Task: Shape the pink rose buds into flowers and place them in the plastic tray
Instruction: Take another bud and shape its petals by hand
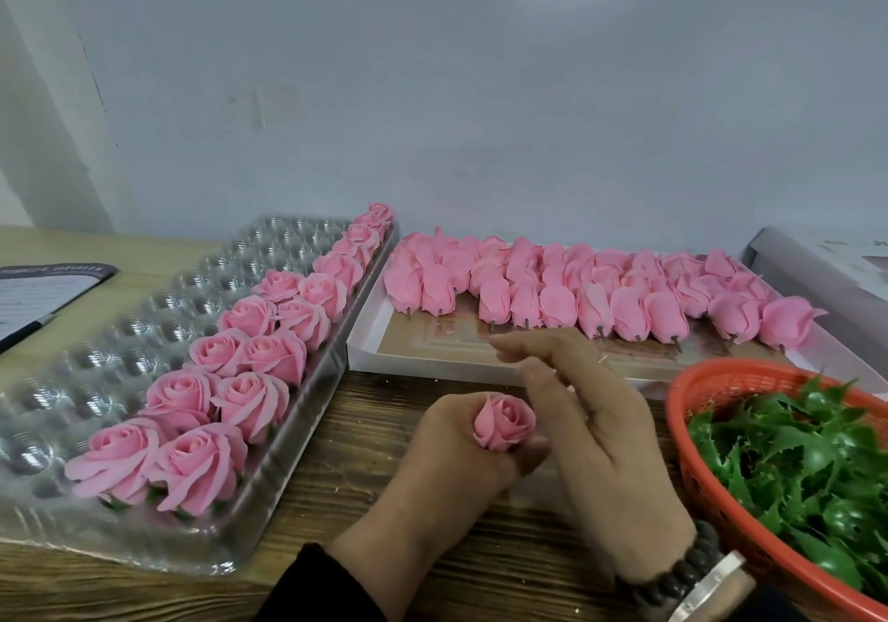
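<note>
Pink rose bud (504, 422), soft-petalled and only partly opened, is gripped upright in the closed fist of the left hand (449, 453), just above the wooden bench (384, 429). The right hand (591, 410) is held open beside it, fingers extended and loose, gripping nothing; its thumb appears close to the bud, though contact cannot be confirmed.

To the left, the clear plastic tray with moulded cups (96, 357) is partly filled: shaped pink flowers (250, 357) are seated in its two nearest columns, while the remaining cups are unoccupied. Behind the hands, unshaped pink buds on short stems (600, 294) are laid in rows on a flat white cardboard box lid (432, 362). An orange plastic basket (711, 381) of green leaf-shaped calyx pieces (793, 453) is set at the right.

The shaping step is judged to be in hand. Next, the outer petals would need to be peeled outward gently, so that nothing is torn, before the flower is seated in a free cup.
</note>
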Available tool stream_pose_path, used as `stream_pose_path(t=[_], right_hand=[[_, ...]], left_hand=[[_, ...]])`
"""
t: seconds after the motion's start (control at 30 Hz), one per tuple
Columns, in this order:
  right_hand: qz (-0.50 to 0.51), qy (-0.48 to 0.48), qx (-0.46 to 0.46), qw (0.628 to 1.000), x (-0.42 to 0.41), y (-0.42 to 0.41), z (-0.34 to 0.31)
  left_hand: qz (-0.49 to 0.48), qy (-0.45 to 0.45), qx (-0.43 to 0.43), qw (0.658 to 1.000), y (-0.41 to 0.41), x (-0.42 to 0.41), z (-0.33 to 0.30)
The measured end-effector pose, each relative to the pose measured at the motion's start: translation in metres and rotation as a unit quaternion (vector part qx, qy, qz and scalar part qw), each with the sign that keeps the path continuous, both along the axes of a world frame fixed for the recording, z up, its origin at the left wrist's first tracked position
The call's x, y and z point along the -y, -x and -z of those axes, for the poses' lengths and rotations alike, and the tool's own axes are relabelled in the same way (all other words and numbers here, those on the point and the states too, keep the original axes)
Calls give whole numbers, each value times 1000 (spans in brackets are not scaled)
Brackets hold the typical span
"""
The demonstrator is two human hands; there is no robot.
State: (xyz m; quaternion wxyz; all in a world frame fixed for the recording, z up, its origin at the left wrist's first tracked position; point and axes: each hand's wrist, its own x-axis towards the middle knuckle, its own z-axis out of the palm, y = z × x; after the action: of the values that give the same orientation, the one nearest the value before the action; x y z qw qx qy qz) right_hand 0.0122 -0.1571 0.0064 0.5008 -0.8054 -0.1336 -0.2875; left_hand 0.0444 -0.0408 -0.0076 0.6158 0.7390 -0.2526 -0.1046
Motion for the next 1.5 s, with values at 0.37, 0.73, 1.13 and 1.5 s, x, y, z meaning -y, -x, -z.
stream_pose_path(t=[0.37, 0.73, 1.13, 1.5], right_hand=[[-9, 24, -74, 997, -18, -3, 12], [-149, -27, -204, 967, 4, -6, 12], [4, 89, -23, 996, -18, -7, 10], [-132, 168, -117, 970, -1, -3, -3]], left_hand=[[14, 141, 43, 989, 6, 9, 10], [-40, 145, 65, 987, 1, 5, 4], [-20, 91, 2, 996, 4, 11, 10], [28, -167, 113, 979, -2, 2, 2]])
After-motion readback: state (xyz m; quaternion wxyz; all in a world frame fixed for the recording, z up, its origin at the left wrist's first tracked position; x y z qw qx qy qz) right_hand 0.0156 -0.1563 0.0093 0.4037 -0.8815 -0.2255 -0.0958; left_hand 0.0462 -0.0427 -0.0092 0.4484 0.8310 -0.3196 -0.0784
